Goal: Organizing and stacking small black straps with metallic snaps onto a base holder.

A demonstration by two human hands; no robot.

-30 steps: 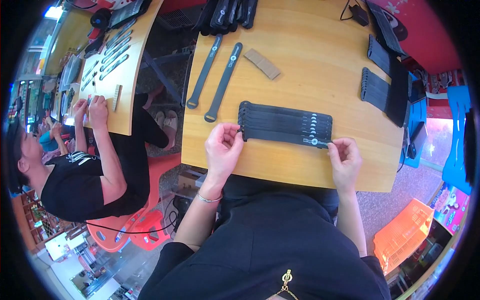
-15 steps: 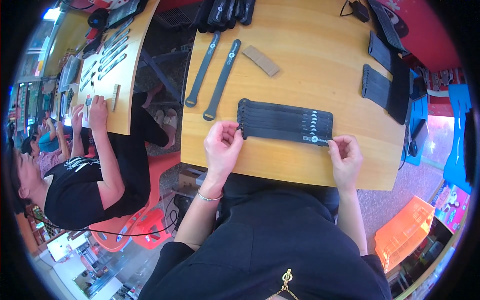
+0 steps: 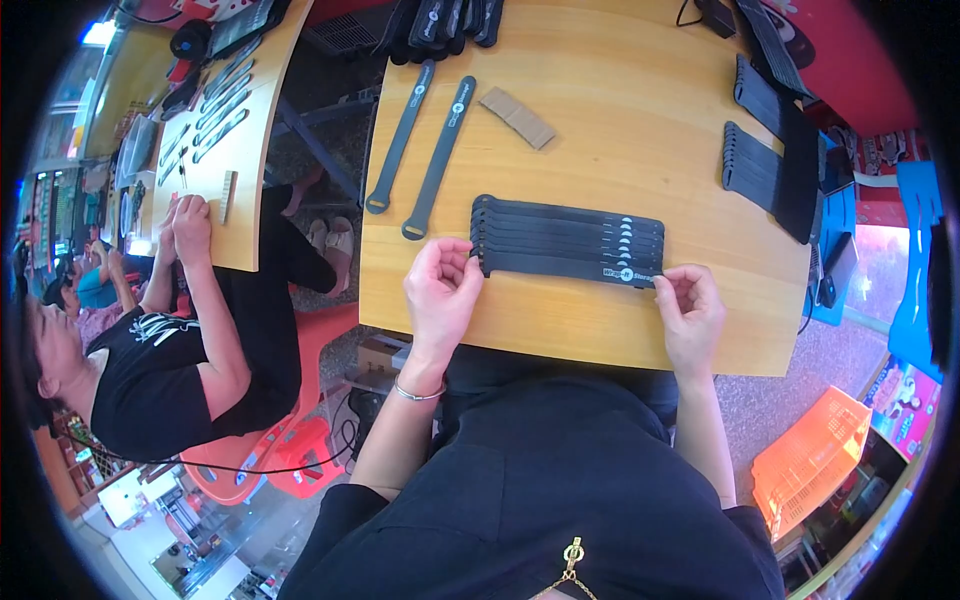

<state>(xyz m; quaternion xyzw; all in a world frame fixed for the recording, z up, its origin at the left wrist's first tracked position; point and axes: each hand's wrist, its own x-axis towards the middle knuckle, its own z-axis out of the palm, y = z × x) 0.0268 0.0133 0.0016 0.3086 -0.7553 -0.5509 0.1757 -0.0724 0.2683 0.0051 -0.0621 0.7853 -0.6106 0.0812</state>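
Note:
An overlapping row of several black hook-and-loop straps (image 3: pixel 560 235) lies on the wooden table in front of me, slots at the left and white print near the right. My left hand (image 3: pixel 440 285) pinches the slotted left end of the nearest strap. At its right end, my right hand (image 3: pixel 690 308) grips the tip between thumb and fingers. Two loose dark straps (image 3: pixel 440 158) lie side by side beyond my left hand. A small piece of brown cardboard (image 3: pixel 517 117) rests to their right.
Bundled black straps (image 3: pixel 440 28) sit at the table's far left edge. Fanned strap stacks (image 3: pixel 752 165) lie along the right edge. An orange crate (image 3: pixel 812 462) stands on the floor at right. A co-worker (image 3: pixel 165 370) sits at another table (image 3: pixel 243 190) on the left.
My hands and the strap row keep almost the same place, with the nearest strap lying slightly flatter. The co-worker's hands have come together.

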